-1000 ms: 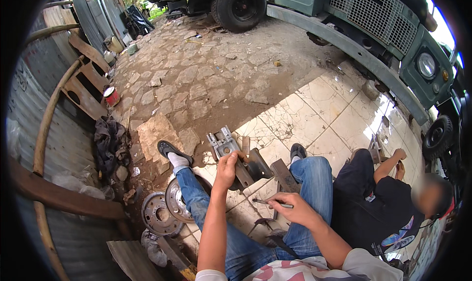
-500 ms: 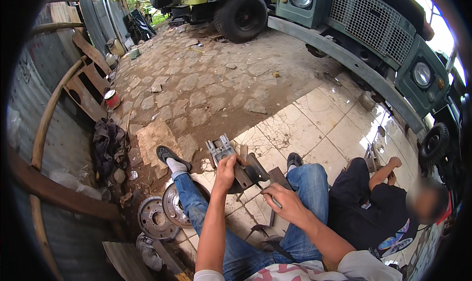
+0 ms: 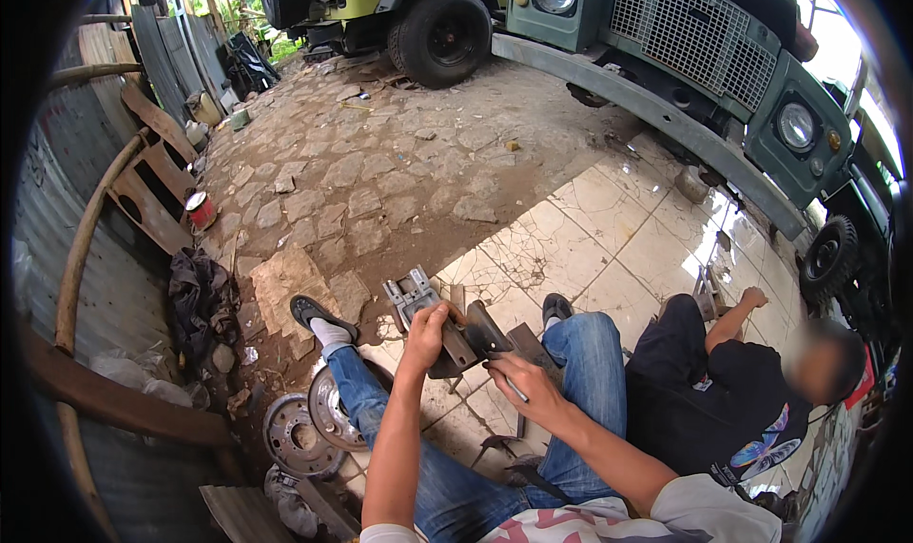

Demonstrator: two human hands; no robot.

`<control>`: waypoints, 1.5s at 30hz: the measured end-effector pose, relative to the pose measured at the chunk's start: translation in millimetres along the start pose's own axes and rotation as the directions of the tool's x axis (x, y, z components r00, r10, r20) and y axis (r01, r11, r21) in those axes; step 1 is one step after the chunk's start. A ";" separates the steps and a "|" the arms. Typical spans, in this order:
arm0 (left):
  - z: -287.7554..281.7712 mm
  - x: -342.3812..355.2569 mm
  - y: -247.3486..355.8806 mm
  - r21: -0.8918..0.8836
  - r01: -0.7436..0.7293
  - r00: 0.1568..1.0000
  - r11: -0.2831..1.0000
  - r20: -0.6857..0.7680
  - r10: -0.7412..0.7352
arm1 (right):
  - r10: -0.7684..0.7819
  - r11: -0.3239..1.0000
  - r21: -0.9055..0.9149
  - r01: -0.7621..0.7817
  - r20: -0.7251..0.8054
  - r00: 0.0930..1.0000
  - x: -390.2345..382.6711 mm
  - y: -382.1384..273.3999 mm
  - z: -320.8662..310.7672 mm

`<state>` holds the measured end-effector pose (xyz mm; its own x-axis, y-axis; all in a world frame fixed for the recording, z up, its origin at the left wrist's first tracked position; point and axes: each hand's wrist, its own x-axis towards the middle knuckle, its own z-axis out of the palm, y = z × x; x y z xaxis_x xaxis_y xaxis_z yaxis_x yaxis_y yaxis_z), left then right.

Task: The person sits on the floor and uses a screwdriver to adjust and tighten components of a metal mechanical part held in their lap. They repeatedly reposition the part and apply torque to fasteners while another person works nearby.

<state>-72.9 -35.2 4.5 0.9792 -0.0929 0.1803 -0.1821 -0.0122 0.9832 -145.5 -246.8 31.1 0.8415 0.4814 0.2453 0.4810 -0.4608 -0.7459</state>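
Between my knees, a rectangular metal piece [image 3: 458, 351] lies along a grey, slotted, vise-like metal block [image 3: 409, 292]. My left hand [image 3: 425, 339] is closed around this metal piece, thumb on top. Just right of it stands a dark curved metal plate [image 3: 486, 328]. My right hand [image 3: 526, 383] pinches a slim grey pen-like tool [image 3: 516, 390] close to the lower edge of that plate. The tool's tip is hidden by my fingers, so contact cannot be made out. A rusty flat bar [image 3: 533, 350] lies beyond my right fingers.
Two round metal discs [image 3: 302, 436] lie left of my leg. A seated person in a dark shirt [image 3: 737, 400] works at my right. Ahead stand a green vehicle with a long bumper [image 3: 656, 120] and a red can [image 3: 201, 210]. A wooden rail [image 3: 114, 391] runs at left.
My right hand has moved nearer to the metal piece, and the tool's dark tip, visible before, is now covered. My left hand keeps its grip. The whole view has shifted slightly.
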 end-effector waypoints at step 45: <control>6.6 -11.0 -9.2 -0.111 0.041 0.992 0.993 -0.113 -0.053 | 0.047 0.997 0.057 -0.044 -0.048 0.998 -8.5 -6.3 14.6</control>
<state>-82.6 -40.7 -6.7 0.9913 0.0215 0.1297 -0.1312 0.0947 0.9868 -159.3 -237.1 24.7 0.8741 0.4227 0.2394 0.4285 -0.4387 -0.7899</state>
